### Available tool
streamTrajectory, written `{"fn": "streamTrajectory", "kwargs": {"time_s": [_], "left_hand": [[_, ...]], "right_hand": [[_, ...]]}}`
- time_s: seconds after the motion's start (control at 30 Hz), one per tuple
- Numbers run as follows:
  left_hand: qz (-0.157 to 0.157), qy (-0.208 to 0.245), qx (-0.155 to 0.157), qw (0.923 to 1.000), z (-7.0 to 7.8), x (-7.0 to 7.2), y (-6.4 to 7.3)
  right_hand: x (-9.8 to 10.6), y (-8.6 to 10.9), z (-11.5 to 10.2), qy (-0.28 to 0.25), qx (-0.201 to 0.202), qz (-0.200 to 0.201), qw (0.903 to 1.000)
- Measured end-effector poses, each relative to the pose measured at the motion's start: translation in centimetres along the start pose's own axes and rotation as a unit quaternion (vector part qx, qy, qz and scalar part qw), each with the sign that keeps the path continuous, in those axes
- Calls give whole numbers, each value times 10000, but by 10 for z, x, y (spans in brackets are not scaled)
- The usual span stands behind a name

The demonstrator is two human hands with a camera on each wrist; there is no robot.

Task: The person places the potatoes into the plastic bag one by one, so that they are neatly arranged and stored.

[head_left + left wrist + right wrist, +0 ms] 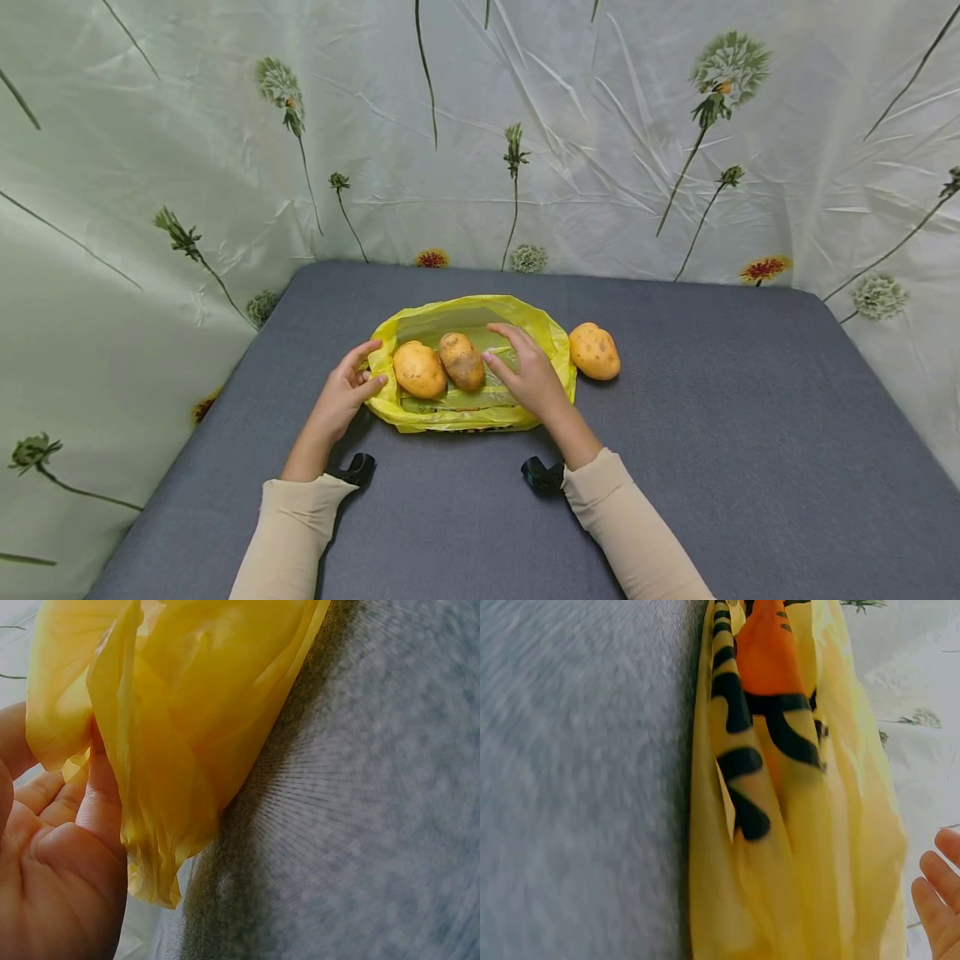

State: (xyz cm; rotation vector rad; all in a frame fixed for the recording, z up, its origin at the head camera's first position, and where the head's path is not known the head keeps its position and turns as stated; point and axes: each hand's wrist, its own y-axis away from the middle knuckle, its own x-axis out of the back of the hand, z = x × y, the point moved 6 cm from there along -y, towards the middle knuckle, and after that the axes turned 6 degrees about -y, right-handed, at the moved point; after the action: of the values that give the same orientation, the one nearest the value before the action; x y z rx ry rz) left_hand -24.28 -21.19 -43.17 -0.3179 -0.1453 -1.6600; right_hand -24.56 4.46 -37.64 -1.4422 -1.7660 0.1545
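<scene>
A yellow plastic bag (480,419) lies with its mouth spread wide on the grey surface. Inside it, toward the left, are a smooth tan potato (420,371) and a browner, dirt-marked potato (462,362), side by side. My left hand (345,393) holds the bag's left rim; in the left wrist view the yellow film (172,742) runs between thumb and fingers. Over the right part of the opening is my right hand (537,379), fingers extended and holding nothing, its fingertips close to the browner potato. Black and orange print (769,667) shows on the bag's near side.
A third potato (595,352) lies outside the bag, against its right side. The grey covered table (735,433) extends around the bag. Behind it hangs a pale curtain (600,192) with a dandelion pattern. Black wrist devices (543,475) sit beneath both wrists.
</scene>
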Motion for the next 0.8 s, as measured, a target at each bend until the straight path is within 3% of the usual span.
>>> {"fn": "streamTrajectory", "kwargs": {"time_s": [0.33, 0.8], "left_hand": [[11, 25, -13, 10000, 0, 0, 0], [-18, 13, 30, 10000, 0, 0, 0]], "right_hand": [[25, 6, 3, 192, -117, 176, 9996], [68, 22, 25, 504, -263, 612, 9965]]}}
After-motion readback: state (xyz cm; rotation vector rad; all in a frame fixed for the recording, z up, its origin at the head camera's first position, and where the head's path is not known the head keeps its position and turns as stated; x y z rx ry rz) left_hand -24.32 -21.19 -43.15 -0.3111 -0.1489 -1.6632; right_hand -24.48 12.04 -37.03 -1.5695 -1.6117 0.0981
